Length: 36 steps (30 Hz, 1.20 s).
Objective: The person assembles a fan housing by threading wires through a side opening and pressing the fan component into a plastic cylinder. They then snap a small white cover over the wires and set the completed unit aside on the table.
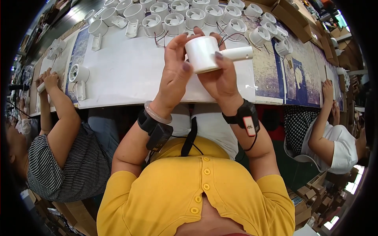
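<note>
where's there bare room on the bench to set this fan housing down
Free: the white sheet between the left hand and the lone fan at its left edge. Crowded: the far edge, lined with a row of white fans.

A long table (130, 74) runs across the upper part of the view, its top covered with a white sheet, with blue patterned mats (275, 74) showing at the right and at the far left. Cardboard boxes (293, 17) stand along its far right edge, and more cartons (311, 196) are stacked on the floor at the lower right. A dark shelf or aisle (63, 19) stretches off at the upper left. Bright daylight enters at the lower right rim (352, 185). The floor under the table lies in shadow, dark green (293, 169) beside the right-hand seat.
</note>
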Each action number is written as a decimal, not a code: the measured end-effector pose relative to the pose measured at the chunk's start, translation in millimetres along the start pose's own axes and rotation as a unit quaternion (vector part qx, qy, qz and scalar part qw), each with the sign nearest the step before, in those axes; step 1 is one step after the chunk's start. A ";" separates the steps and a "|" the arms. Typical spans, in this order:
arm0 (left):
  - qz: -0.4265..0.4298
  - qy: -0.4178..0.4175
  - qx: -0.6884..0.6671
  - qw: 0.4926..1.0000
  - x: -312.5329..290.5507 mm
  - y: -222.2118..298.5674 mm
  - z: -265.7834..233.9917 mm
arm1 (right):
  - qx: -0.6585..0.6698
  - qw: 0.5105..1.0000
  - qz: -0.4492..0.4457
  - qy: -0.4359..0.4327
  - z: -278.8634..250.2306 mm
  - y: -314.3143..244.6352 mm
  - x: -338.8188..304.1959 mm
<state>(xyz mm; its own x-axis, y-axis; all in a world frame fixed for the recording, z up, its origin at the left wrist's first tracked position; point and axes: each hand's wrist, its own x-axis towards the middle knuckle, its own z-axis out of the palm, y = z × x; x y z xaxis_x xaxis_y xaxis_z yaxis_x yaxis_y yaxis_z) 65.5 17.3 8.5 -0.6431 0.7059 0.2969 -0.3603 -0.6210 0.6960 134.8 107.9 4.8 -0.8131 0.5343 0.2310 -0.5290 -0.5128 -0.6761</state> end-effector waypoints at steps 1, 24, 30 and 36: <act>0.035 -0.011 0.091 0.995 -0.3 -1.5 -0.3 | 0.118 0.992 0.046 0.020 1.2 -4.2 2.8; 0.185 -0.075 0.386 0.901 -0.5 -3.7 -18.6 | 0.286 0.944 0.080 0.141 -5.6 4.1 8.7; -0.052 0.017 0.103 0.993 -2.8 -4.8 -14.8 | 0.068 0.996 0.038 0.039 -10.2 0.4 0.7; -0.079 0.050 0.050 0.994 -12.5 -20.1 -25.5 | 0.060 0.994 0.064 0.059 -11.7 13.3 -11.9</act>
<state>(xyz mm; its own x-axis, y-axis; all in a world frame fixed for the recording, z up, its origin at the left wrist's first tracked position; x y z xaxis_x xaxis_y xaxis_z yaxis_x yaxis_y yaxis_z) 63.6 12.3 -25.8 -0.6498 0.7514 0.1145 -0.3969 -0.4640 0.7919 140.2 102.6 -15.1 -0.8457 0.5304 0.0595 -0.4530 -0.6543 -0.6055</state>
